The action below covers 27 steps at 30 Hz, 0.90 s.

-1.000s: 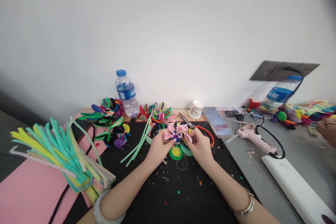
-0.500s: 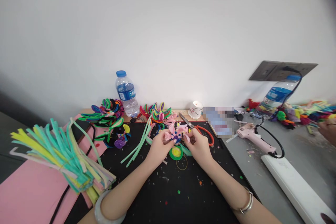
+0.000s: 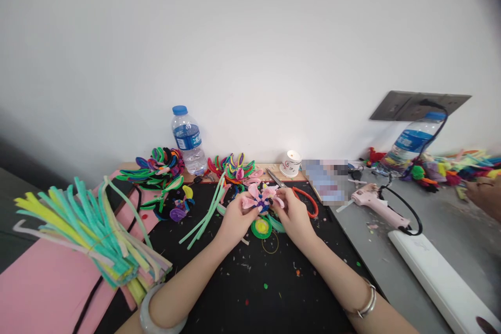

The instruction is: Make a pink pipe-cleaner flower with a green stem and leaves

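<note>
Between my two hands is a pink flower (image 3: 259, 195) of fuzzy pipe cleaners with a dark blue centre. My left hand (image 3: 234, 222) is closed on its left petals. The fingers of my right hand (image 3: 293, 214) pinch a petal on its right side. Just below the flower, a green disc with a yellow middle (image 3: 261, 227) lies on the black mat (image 3: 250, 292). Pale green pipe cleaners (image 3: 204, 214) lie to the left of my left hand. Scissors with orange-red handles (image 3: 307, 201) rest behind my right hand.
A big bundle of pipe cleaners (image 3: 94, 235) lies at left on pink sheets (image 3: 43, 282). Behind stand a water bottle (image 3: 188, 138) and a paper cup (image 3: 290, 163). At right are a pink glue gun (image 3: 379, 206), a white box (image 3: 438, 276) and another person's hand (image 3: 485, 195).
The flower has turned and tilted slightly between my fingers and shifted a little to the left. Both hands keep their grip. At the far right, the other person's hand has moved slightly left.
</note>
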Each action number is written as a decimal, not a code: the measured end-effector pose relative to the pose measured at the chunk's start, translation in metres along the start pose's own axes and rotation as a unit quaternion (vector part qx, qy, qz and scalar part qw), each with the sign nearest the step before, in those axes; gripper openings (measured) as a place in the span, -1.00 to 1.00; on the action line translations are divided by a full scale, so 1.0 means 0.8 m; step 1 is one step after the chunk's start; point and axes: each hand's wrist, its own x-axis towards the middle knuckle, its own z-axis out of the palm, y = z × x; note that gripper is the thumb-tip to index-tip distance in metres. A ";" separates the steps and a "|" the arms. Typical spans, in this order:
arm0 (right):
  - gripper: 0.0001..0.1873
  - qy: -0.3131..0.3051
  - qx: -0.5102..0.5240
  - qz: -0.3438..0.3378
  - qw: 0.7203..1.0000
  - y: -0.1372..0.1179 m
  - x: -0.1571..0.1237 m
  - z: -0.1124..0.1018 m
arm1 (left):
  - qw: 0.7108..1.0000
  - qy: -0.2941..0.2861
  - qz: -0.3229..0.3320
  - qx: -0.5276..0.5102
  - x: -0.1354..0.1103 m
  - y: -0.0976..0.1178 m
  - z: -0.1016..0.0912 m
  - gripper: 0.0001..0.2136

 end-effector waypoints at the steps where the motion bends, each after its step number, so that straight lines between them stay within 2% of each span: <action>1: -0.90 -0.008 -0.012 -0.001 1.000 -0.001 0.000 -0.001 | 1.000 -0.001 -0.007 -0.017 0.000 0.002 0.001 -0.68; 8: -0.79 -0.043 -0.098 -0.017 0.994 0.001 -0.001 -0.001 | 1.000 -0.009 -0.005 -0.028 -0.004 0.010 0.003 -0.70; 20: -0.73 -0.049 -0.128 -0.072 0.988 0.002 0.000 -0.001 | 0.999 -0.031 -0.002 -0.040 -0.004 0.008 0.001 -0.67; 27: -0.75 -0.046 -0.128 -0.078 0.988 0.002 0.000 -0.002 | 0.999 -0.036 0.000 -0.039 -0.003 0.008 0.001 -0.68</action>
